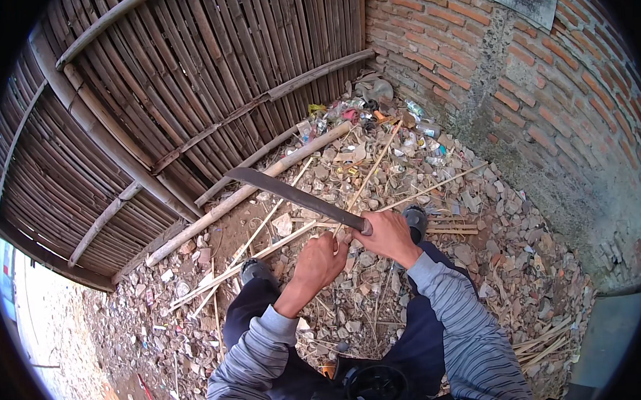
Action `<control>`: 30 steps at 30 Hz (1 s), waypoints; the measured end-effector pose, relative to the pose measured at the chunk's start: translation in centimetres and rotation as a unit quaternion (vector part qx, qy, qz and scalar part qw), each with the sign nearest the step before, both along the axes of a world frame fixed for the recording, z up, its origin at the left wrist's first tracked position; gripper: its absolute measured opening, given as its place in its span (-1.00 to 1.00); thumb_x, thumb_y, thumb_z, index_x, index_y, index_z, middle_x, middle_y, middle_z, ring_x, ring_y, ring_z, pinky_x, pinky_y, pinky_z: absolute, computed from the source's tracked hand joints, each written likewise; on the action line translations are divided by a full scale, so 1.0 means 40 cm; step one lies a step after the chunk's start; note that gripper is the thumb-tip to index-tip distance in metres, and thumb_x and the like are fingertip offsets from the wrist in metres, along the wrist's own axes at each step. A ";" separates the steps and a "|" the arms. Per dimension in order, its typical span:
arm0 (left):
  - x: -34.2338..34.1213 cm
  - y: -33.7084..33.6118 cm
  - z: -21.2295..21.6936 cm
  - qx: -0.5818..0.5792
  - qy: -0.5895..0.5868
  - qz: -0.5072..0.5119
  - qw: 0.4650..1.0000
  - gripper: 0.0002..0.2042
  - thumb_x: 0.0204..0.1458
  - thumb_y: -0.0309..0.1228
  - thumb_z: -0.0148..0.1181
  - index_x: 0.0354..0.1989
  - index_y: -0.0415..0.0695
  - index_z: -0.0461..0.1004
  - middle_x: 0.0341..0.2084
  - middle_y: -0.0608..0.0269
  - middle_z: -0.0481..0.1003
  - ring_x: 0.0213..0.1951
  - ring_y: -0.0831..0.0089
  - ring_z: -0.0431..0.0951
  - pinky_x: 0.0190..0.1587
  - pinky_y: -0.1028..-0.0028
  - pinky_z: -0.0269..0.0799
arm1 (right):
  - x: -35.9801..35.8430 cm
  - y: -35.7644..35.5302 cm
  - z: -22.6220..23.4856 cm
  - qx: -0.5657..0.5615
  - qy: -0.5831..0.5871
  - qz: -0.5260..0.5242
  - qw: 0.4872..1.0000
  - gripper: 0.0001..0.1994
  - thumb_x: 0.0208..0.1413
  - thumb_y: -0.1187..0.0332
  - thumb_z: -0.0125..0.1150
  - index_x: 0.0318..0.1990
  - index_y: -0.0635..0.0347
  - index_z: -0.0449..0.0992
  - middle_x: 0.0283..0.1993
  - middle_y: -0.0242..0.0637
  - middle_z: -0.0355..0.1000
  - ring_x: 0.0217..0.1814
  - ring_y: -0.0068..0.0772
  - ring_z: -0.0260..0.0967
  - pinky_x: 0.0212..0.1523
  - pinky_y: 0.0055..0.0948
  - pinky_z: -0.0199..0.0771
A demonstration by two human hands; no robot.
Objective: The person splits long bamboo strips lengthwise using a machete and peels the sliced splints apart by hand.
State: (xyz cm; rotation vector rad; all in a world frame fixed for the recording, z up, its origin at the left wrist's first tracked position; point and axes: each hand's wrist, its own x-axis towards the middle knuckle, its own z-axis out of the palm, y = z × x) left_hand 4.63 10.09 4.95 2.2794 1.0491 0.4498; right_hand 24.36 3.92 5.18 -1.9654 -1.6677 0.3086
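My right hand [388, 236] is wrapped round the handle end of a machete [299, 200]. The long dark blade points up and to the left, above the ground. Just left of the handle, my left hand [315, 263] is closed with the thumb against the fingers. A thin pale bamboo strip [376, 163] reaches from those fingers, behind the blade, toward the far right; its near end is hidden in the grip. More bamboo strips [262, 254] lie crossed on the ground beyond my hands, between and beside my shoes.
Stony rubble [495, 264] and litter [403, 128] cover the ground. A thick bamboo pole [248, 192] lies along the bamboo wall [207, 69] at the left. A brick wall [545, 97] stands at the right. Several strips [545, 344] are piled at the lower right.
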 end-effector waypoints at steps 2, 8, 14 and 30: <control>-0.004 -0.005 0.008 0.000 0.013 -0.004 1.000 -0.69 0.16 -0.27 0.30 -0.30 -0.35 0.49 -0.44 -0.33 0.58 -0.31 -0.30 0.63 -0.19 -0.10 0.55 | 0.006 0.000 0.000 -0.005 -0.029 -0.017 0.999 -0.76 0.04 0.16 0.40 -0.22 0.09 0.70 -0.49 -0.15 0.60 -0.41 0.06 0.61 -0.31 -0.07 0.60; -0.001 -0.004 -0.005 0.022 0.023 0.007 0.999 -0.74 0.09 -0.34 0.35 -0.32 -0.35 0.54 -0.45 -0.30 0.61 -0.30 -0.25 0.66 -0.18 -0.06 0.61 | -0.027 0.005 -0.035 -0.013 0.102 0.029 0.994 -0.77 0.00 0.27 0.37 -0.20 0.13 0.69 -0.44 -0.04 0.59 -0.36 0.12 0.60 -0.28 -0.04 0.61; 0.002 -0.004 -0.028 0.007 0.027 -0.005 1.000 -0.76 0.12 -0.36 0.32 -0.27 -0.34 0.53 -0.43 -0.33 0.60 -0.28 -0.26 0.66 -0.15 -0.05 0.61 | -0.043 0.011 -0.041 -0.039 0.046 0.007 0.998 -0.76 -0.05 0.32 0.34 -0.20 0.11 0.71 -0.42 0.03 0.59 -0.30 0.16 0.61 -0.22 0.01 0.62; -0.001 -0.009 -0.042 0.047 0.047 0.023 0.998 -0.90 0.14 -0.48 0.21 -0.25 -0.26 0.51 -0.44 -0.32 0.59 -0.33 -0.28 0.65 -0.26 -0.12 0.58 | -0.040 0.035 -0.048 -0.019 0.088 -0.020 0.996 -0.80 -0.06 0.34 0.33 -0.24 0.09 0.73 -0.39 0.03 0.60 -0.26 0.19 0.60 -0.19 -0.01 0.61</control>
